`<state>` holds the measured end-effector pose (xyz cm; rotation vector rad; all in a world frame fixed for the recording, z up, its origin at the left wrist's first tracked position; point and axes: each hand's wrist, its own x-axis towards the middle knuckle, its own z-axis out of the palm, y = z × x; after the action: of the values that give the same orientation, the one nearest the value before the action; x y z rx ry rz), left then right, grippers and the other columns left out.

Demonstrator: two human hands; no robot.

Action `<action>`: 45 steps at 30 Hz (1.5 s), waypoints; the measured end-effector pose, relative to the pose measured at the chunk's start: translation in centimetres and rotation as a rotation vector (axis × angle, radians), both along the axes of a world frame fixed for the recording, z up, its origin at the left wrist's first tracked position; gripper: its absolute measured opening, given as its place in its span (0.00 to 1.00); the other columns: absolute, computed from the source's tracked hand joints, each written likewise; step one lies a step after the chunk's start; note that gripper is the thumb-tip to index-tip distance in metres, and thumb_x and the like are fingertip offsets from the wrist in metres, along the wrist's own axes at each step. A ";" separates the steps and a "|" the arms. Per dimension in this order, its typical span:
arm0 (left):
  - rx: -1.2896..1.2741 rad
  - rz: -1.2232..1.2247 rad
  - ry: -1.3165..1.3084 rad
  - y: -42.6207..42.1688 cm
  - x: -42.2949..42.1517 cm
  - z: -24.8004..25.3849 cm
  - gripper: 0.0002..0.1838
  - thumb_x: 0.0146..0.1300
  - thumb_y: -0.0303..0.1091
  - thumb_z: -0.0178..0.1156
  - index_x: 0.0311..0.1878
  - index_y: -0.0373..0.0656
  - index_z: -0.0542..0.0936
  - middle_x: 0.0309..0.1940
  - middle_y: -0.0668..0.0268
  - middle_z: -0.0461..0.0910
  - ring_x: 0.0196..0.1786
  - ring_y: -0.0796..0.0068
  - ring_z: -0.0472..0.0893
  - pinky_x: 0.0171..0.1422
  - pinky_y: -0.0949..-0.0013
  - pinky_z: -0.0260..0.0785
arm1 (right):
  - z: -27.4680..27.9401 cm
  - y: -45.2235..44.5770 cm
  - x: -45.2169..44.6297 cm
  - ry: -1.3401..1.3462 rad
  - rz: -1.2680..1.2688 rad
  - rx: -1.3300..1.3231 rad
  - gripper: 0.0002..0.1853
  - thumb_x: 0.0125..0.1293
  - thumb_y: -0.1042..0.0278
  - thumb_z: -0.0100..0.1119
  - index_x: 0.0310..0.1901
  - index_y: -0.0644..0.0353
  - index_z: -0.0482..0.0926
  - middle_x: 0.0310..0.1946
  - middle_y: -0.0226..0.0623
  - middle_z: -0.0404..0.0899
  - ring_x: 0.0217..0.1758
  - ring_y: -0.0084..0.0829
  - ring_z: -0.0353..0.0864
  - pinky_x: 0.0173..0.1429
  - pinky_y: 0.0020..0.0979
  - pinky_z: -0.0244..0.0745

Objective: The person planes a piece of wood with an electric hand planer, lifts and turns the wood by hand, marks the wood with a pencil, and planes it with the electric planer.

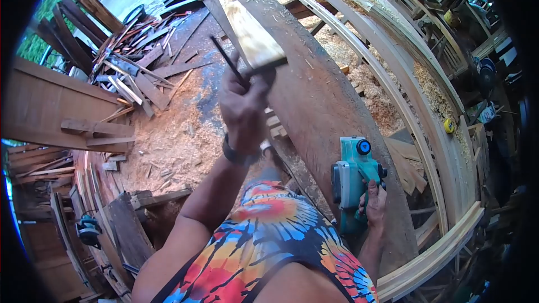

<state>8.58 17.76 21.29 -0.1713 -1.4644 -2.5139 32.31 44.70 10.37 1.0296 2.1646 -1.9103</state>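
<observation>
My left hand (244,104), with a dark band at the wrist, is raised over the bench and closed around the near end of a pale wooden board (252,31). The board points away from me, with a dark edge at its near end. A thin dark stick (225,56) juts up from the same hand; its kind is unclear. On the right, my right hand (373,205) wraps the handle of a teal electric planer (352,174), which rests on the brown workbench plank (314,95).
Long curved timbers (393,73) run along the right, with wood shavings (438,87) and a yellow tape measure (449,126) by them. Scrap wood (151,76) and sawdust (174,146) cover the ground at left. A wooden panel (56,101) stands farther left.
</observation>
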 end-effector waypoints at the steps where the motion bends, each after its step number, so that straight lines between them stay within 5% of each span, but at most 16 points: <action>1: 0.031 0.065 0.029 -0.2 -0.9 1.6 0.32 0.67 0.23 0.63 0.72 0.31 0.65 0.34 0.69 0.84 0.18 0.92 0.62 0.20 0.82 0.51 | 0.0 -0.1 0.0 0.001 -0.001 -0.005 0.37 0.70 0.29 0.51 0.51 0.64 0.76 0.16 0.27 0.69 0.13 0.20 0.67 0.18 0.24 0.62; 2: 0.022 0.060 0.103 -1.1 -2.1 1.9 0.32 0.66 0.26 0.66 0.71 0.32 0.66 0.34 0.71 0.85 0.21 0.92 0.67 0.20 0.83 0.53 | 0.1 -0.1 -0.1 0.002 -0.001 -0.009 0.37 0.70 0.29 0.51 0.51 0.64 0.76 0.16 0.27 0.69 0.13 0.20 0.67 0.18 0.24 0.62; 5: -0.032 0.104 0.195 -1.7 -3.6 4.5 0.22 0.65 0.29 0.69 0.62 0.35 0.78 0.25 0.77 0.80 0.17 0.93 0.63 0.20 0.82 0.50 | 0.1 -0.2 -0.3 0.012 -0.008 -0.035 0.36 0.70 0.29 0.51 0.50 0.64 0.75 0.16 0.27 0.69 0.13 0.20 0.68 0.17 0.25 0.63; 9: -0.075 0.164 0.195 -1.6 -4.4 5.4 0.20 0.66 0.28 0.68 0.60 0.36 0.80 0.24 0.77 0.79 0.17 0.93 0.64 0.21 0.81 0.51 | 0.3 -0.3 -0.4 0.006 0.001 -0.030 0.36 0.71 0.30 0.51 0.51 0.65 0.75 0.16 0.28 0.69 0.13 0.21 0.68 0.17 0.26 0.63; 32: -0.044 0.134 0.209 -2.3 -4.2 5.8 0.19 0.65 0.28 0.69 0.58 0.36 0.81 0.22 0.79 0.76 0.15 0.93 0.60 0.18 0.81 0.47 | 0.4 -0.3 -0.2 0.007 0.007 -0.015 0.37 0.71 0.29 0.51 0.51 0.66 0.75 0.15 0.28 0.68 0.12 0.21 0.68 0.16 0.26 0.63; 45: -0.069 0.120 0.211 -2.7 -4.4 5.5 0.20 0.66 0.27 0.67 0.61 0.35 0.79 0.30 0.74 0.84 0.16 0.94 0.61 0.18 0.82 0.47 | 0.5 -0.4 -0.2 0.017 0.005 -0.017 0.38 0.70 0.29 0.51 0.51 0.67 0.76 0.15 0.28 0.69 0.12 0.20 0.68 0.16 0.26 0.62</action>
<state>4.15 15.05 26.76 -0.3394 -1.4327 -2.2750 32.11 44.27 10.86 1.0080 2.1541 -1.9380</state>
